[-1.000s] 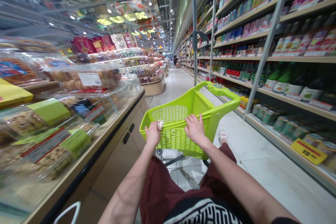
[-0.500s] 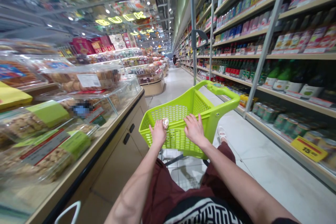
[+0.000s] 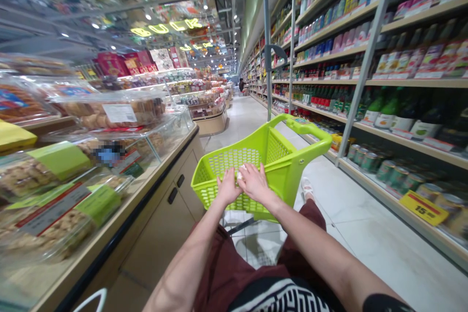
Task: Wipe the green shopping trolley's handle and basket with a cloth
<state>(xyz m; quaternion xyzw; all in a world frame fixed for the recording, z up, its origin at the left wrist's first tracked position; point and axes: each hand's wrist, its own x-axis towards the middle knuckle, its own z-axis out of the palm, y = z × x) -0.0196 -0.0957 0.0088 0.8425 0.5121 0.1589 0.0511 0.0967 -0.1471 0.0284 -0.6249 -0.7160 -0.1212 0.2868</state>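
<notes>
A lime-green shopping cart basket (image 3: pixel 283 183) with perforated sides stands in front of my legs, its handle at the right. My left hand (image 3: pixel 227 187) is at the near side of the basket, fingers bent and pointing forward. Right beside it, my right hand (image 3: pixel 253 183) reaches over with its fingers on a small crumpled white thing (image 3: pixel 240 175) between the two hands. The right fingers partly cover the white thing, and it is too small to name. Both hands are over the basket's near rim.
A counter (image 3: pixel 161 175) with clear boxes of baked snacks (image 3: pixel 117 109) runs along the left. Shelves of bottles and cans (image 3: pixel 387 170) line the right, with a metal post (image 3: pixel 268 73) before them. The tiled aisle (image 3: pixel 239 112) leads ahead; a person (image 3: pixel 242 85) is far down it.
My right hand has moved left to meet my left hand at the white thing, which was in my left hand. The view has shifted slightly.
</notes>
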